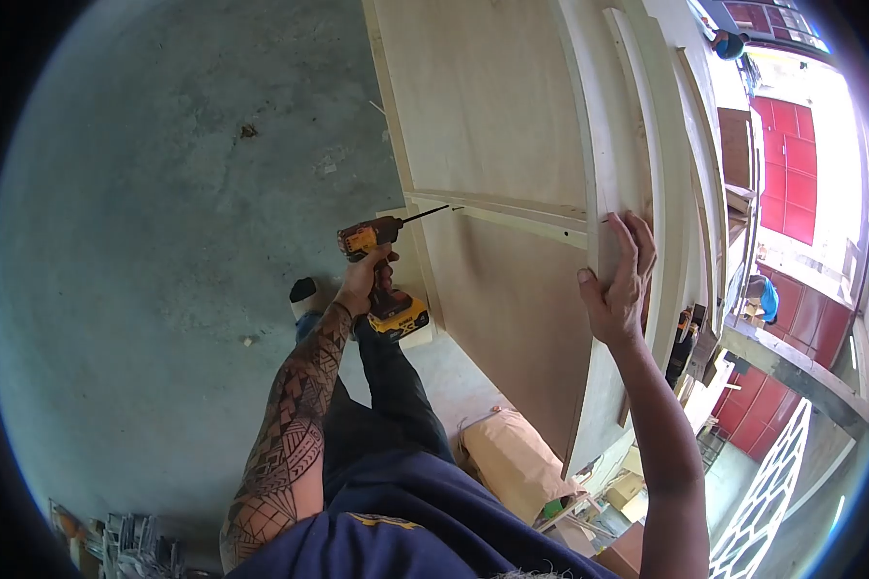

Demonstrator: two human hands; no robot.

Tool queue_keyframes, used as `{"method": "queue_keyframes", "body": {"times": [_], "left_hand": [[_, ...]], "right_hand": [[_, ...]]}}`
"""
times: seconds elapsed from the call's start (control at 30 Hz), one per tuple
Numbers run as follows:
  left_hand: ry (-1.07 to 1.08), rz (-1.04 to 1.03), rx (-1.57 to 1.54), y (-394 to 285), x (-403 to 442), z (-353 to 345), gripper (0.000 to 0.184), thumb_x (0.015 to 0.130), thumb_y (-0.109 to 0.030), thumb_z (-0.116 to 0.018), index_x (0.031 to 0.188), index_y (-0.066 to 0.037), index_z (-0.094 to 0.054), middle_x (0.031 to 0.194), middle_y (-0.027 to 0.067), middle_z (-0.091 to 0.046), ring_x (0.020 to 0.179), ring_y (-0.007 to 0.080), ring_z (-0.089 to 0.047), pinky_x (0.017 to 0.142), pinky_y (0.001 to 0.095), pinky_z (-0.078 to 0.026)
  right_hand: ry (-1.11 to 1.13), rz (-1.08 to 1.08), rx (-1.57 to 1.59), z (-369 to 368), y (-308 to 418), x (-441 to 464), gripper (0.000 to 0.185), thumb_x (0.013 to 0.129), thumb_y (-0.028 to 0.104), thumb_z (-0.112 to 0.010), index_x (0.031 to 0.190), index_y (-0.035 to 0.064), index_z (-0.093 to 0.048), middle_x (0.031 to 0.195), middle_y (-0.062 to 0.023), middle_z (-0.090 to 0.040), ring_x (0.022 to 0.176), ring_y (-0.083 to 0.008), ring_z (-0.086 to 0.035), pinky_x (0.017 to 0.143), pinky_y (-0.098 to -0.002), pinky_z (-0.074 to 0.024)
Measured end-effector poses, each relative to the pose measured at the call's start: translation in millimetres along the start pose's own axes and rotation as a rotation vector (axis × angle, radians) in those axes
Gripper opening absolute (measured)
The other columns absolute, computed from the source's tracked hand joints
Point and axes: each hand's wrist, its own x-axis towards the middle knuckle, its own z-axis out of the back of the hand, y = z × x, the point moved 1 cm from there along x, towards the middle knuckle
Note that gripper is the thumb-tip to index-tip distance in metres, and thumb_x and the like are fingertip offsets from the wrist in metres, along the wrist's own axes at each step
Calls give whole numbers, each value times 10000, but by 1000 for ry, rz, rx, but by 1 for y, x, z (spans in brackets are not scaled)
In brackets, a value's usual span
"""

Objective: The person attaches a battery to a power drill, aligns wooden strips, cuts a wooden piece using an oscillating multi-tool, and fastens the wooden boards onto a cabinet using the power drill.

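Note:
My left hand (365, 278) is wrapped round the grip of a yellow-and-black cordless drill (386, 275), a battery at its base. Its long thin bit (425, 213) points right, the tip close to a small dark screw or hole (457, 207) in a pale wooden rail (512, 218); I cannot tell whether it touches. Another dark spot (566, 233) marks the rail further right. My right hand (620, 280) lies with fingers stretched over the edge of a large pale wooden panel (603, 174), thumb apart, holding no tool.
A plywood cabinet-like frame (492, 87) stands before me. A brown paper-wrapped bundle (517, 463) sits below it. Another yellow-and-black tool (684, 340) lies at the right. Two people, one in a blue top (768, 301), are further off. Metal pieces (140, 545) lie on the concrete floor (164, 241).

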Motion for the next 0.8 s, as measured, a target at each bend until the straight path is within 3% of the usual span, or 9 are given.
{"method": "queue_keyframes", "body": {"times": [0.8], "left_hand": [[63,-12,59,0,6,-3,330,978,-376,-746,1028,-53,-704,650,-14,-598,485,107,-574,506,285,-536]], "right_hand": [[-11,27,-27,-2,-4,1,828,762,157,-737,1542,40,-483,1562,-284,-391,1481,-455,-348,1237,-564,-260]]}}
